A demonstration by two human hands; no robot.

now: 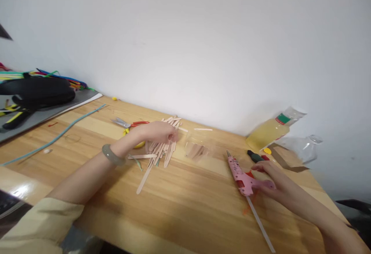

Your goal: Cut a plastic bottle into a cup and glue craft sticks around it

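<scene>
A pile of wooden craft sticks (170, 153) lies on the wooden table. My left hand (160, 131) is over its upper part, fingers curled down and pressed together; what they hold, if anything, is hidden. Around the handle of a pink glue gun (240, 176) is my right hand (268, 176), with its index finger stretched near the orange trigger. The gun lies on its side, nozzle towards the wall, and a long glue stick (261, 223) sticks out of its back end. Scissors (124, 123) with red handles are partly hidden behind my left wrist.
A clear plastic bag (198, 149) lies between my hands. At right are a tilted bottle of yellow liquid (266, 132), a clear bottle (305, 149), a dark green tool (255, 156) and cardboard (285, 159). A blue cord (65, 130) and a black glue gun (40, 91) lie left.
</scene>
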